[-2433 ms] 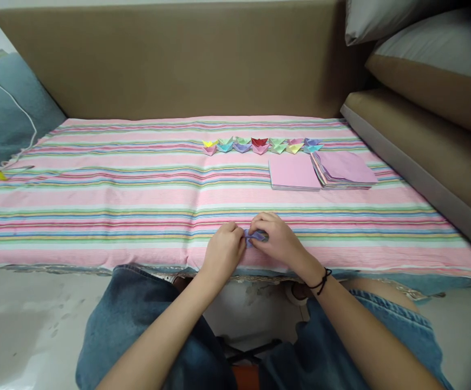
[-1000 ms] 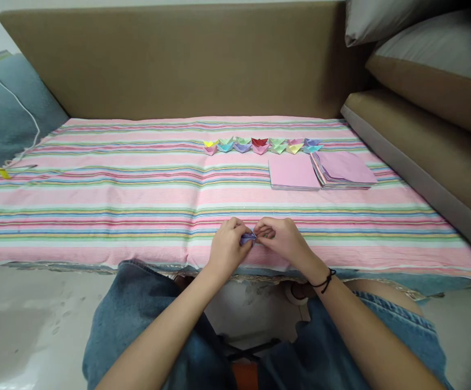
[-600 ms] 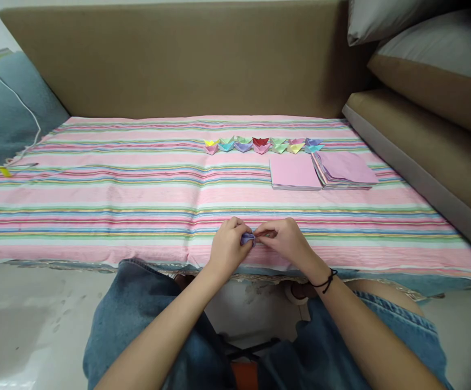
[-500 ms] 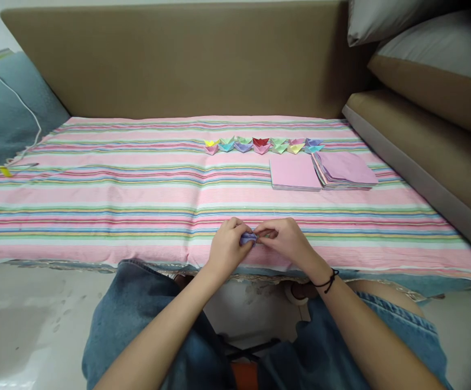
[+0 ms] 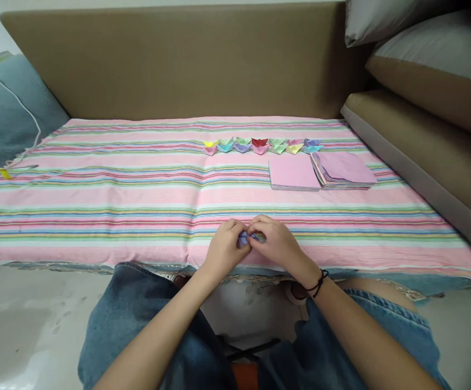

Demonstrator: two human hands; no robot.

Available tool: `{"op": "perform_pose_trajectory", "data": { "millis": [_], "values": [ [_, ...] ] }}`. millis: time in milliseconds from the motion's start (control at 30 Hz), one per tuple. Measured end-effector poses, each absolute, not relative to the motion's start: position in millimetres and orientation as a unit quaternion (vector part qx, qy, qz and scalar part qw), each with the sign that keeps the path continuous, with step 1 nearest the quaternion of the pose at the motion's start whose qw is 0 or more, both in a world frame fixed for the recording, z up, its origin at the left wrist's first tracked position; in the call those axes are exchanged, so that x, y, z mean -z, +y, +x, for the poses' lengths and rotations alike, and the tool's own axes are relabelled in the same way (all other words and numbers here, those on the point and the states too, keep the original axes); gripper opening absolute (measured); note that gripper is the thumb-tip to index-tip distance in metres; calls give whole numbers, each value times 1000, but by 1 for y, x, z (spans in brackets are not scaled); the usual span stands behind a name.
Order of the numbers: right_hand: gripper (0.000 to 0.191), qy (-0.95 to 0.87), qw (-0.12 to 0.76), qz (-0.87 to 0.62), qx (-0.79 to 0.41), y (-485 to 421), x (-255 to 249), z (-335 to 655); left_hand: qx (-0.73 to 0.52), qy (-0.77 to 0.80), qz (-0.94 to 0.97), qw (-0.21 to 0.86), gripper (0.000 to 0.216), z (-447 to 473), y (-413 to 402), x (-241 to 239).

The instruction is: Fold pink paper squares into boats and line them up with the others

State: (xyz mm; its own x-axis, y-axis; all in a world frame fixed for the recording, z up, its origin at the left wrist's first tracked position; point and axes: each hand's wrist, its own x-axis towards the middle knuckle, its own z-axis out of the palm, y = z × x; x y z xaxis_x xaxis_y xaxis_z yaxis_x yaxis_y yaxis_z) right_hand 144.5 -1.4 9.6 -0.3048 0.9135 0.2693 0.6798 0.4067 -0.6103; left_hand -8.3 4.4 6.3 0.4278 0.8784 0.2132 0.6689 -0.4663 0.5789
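Note:
My left hand [image 5: 224, 247] and my right hand [image 5: 274, 244] meet at the near edge of the striped cloth [image 5: 97, 200]. Both pinch a small folded purple paper piece [image 5: 246, 237] between their fingertips. Most of that paper is hidden by my fingers. A row of several small folded paper boats [image 5: 260, 145] in mixed colours lies further back on the cloth. Two stacks of square paper sit to the right of the middle: a pink stack [image 5: 293, 173] and a fanned, purple-topped stack [image 5: 343, 169].
A brown backrest [image 5: 178, 59] rises behind the cloth. Brown and grey cushions [image 5: 422, 124] are piled at the right. A teal cushion with a white cable [image 5: 12, 108] lies at the left. My knees in blue jeans are below the edge.
My hands have drawn closer together over the purple paper, and my right hand has shifted slightly left. The boats and paper stacks have not moved.

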Motion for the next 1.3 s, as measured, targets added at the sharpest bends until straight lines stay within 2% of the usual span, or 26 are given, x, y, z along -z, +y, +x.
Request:
{"op": "perform_pose_trajectory", "data": {
  "millis": [133, 233, 467, 633, 1033, 1100, 1233, 1300],
  "values": [
    [10, -789, 286, -516, -173, 1, -4, 140, -259, 420, 816, 302, 48, -23, 8, -10],
    [7, -791, 284, -514, -172, 2, -2, 138, -262, 441, 785, 347, 46, -35, 10, -13],
    [10, -783, 282, -515, -206, 6, 0, 142, -283, 478, 777, 296, 20, -37, 8, -7],
    [10, -784, 285, -513, -203, 7, 2, 143, -312, 486, 768, 277, 11, -32, 9, -1],
    [9, -775, 284, -523, -213, 7, -1, 142, -268, 480, 812, 194, 14, -32, 9, 1],
    [11, -775, 292, -503, -247, 8, -5, 148, -253, 472, 826, 175, 21, -32, 8, -1],
    [31, -762, 304, -445, -358, 8, -15, 167, -200, 435, 868, 130, 26, -34, 7, -8],
    [30, -758, 306, -442, -370, 7, -18, 174, -184, 419, 879, 132, 26, -36, 7, -10]
  ]
}}
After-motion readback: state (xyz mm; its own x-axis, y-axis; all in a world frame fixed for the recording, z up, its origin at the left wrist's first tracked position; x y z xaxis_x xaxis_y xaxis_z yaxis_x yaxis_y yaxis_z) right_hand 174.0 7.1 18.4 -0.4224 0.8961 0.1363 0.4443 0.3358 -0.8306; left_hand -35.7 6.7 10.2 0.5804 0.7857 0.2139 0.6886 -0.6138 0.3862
